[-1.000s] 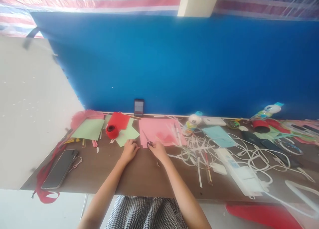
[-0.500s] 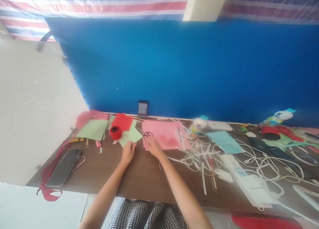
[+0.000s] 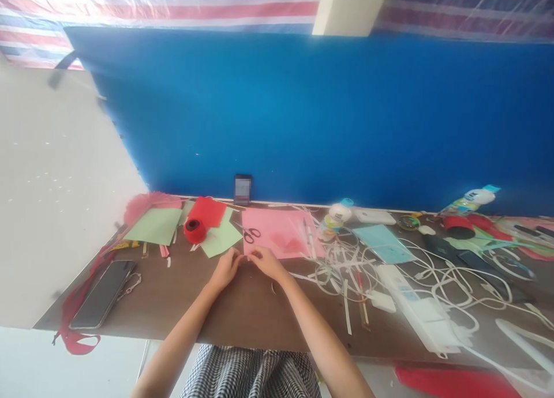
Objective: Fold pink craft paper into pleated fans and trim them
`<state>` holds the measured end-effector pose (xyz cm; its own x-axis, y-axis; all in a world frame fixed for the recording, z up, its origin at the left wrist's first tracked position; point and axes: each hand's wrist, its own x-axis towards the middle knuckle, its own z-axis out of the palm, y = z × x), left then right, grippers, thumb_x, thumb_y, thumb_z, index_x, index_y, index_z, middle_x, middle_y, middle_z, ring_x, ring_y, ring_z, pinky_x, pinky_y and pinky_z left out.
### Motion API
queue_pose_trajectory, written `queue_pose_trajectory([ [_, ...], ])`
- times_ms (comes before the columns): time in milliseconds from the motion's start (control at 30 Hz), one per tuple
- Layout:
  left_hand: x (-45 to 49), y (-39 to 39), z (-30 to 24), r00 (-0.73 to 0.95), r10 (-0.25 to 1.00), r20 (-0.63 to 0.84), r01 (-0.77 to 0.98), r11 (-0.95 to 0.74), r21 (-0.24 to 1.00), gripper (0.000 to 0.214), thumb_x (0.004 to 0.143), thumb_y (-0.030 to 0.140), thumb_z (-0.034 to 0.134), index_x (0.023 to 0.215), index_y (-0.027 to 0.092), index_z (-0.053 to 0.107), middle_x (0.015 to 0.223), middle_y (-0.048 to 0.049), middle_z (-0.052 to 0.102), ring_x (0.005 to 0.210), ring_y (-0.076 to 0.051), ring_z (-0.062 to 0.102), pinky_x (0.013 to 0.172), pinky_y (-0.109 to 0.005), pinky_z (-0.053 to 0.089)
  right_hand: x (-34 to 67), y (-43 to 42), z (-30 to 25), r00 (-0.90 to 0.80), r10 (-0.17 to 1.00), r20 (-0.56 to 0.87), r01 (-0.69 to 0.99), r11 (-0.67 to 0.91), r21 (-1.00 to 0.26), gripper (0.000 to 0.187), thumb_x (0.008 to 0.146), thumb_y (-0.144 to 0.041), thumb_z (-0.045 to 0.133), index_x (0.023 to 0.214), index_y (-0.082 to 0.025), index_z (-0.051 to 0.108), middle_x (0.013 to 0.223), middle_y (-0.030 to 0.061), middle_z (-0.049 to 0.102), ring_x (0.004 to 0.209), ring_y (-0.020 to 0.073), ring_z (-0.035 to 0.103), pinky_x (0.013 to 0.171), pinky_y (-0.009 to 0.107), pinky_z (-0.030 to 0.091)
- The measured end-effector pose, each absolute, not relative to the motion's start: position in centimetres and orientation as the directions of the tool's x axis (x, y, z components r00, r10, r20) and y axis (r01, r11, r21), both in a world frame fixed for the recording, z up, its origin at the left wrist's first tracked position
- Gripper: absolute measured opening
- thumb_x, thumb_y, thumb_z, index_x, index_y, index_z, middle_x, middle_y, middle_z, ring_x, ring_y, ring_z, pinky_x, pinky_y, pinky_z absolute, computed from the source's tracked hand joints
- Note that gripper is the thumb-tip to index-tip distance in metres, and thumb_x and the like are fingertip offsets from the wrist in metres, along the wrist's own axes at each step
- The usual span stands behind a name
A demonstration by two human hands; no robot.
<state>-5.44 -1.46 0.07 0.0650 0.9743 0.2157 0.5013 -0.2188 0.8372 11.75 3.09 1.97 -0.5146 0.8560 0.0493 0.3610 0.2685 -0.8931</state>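
My left hand [image 3: 227, 268] and my right hand [image 3: 265, 262] meet above the brown table, fingertips pinched close together. Whatever they pinch is too small to make out. Just beyond my right hand, a pair of scissors [image 3: 251, 235] with dark handles lies on the left edge of the pink paper [image 3: 277, 222]. Light green paper [image 3: 223, 239] lies beyond my left hand. A red roll [image 3: 194, 231] with a dark core stands beside it, near a red sheet [image 3: 208, 211].
A black phone [image 3: 103, 294] lies at left, and another phone [image 3: 242, 189] stands against the blue panel. To the right are a bottle [image 3: 337, 218], tangled white cables [image 3: 341, 265], a blue-green sheet [image 3: 383, 243] and a white power strip [image 3: 419, 311].
My right hand has drawn back from the scissors, which now lie on the pink paper. Its fingertips have come together with those of my left hand. The view has shifted slightly.
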Motion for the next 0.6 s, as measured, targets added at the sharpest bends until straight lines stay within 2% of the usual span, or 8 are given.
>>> queue_pose_trajectory([
  [133,-3.4,-0.9,0.7,0.215,0.934,0.286,0.482,-0.356,0.801,0.027,0.087,0.031,0.036,0.106,0.017,0.05,0.075,-0.0021,0.058,0.068,-0.014,0.053,0.068,-0.026,0.042,14.7,2.7,3.4,-0.486,0.872,0.054,0.421,0.288,-0.86,0.019,0.078,-0.033,0.049,0.08,-0.019,0.061,0.077,0.0015,0.062,0.073,0.0154,0.056,0.069,0.029,0.042],
  [233,-2.0,-0.2,1.2,0.329,0.89,0.318,0.547,-0.453,0.704,0.03,0.088,0.027,0.032,0.096,0.017,0.058,0.079,-0.0055,0.058,0.071,-0.015,0.054,0.068,-0.026,0.041,16.7,2.6,4.0,-0.506,0.86,0.061,0.465,0.332,-0.821,0.02,0.08,-0.031,0.047,0.082,-0.019,0.061,0.079,0.0022,0.062,0.073,0.0156,0.055,0.068,0.029,0.041],
  [367,-0.3,0.6,1.5,0.41,0.867,0.285,0.601,-0.491,0.63,0.03,0.088,0.023,0.032,0.093,0.016,0.061,0.08,-0.0065,0.059,0.074,-0.016,0.054,0.067,-0.025,0.04,19.4,2.8,4.1,-0.509,0.86,0.038,0.583,0.377,-0.72,0.018,0.082,-0.027,0.044,0.081,-0.018,0.06,0.075,0.0018,0.061,0.067,0.0146,0.053,0.065,0.028,0.039],
  [533,2.4,1.6,1.0,0.365,0.913,0.184,0.658,-0.393,0.643,0.029,0.084,0.017,0.033,0.07,0.015,0.058,0.069,-0.005,0.058,0.065,-0.015,0.052,0.061,-0.024,0.039,21.8,4.2,4.1,-0.478,0.874,0.088,0.723,0.449,-0.525,0.016,0.082,-0.019,0.043,0.077,-0.016,0.058,0.078,0.004,0.057,0.072,0.0148,0.051,0.067,0.026,0.037],
  [600,3.8,2.0,0.6,0.328,0.928,0.177,0.669,-0.36,0.65,0.031,0.085,0.016,0.031,0.067,0.014,0.056,0.065,-0.0047,0.057,0.06,-0.015,0.05,0.059,-0.024,0.038,22.1,5.2,4.3,-0.477,0.871,0.119,0.771,0.48,-0.418,0.016,0.082,-0.016,0.043,0.074,-0.016,0.057,0.081,0.0057,0.055,0.078,0.0157,0.05,0.071,0.027,0.037],
])
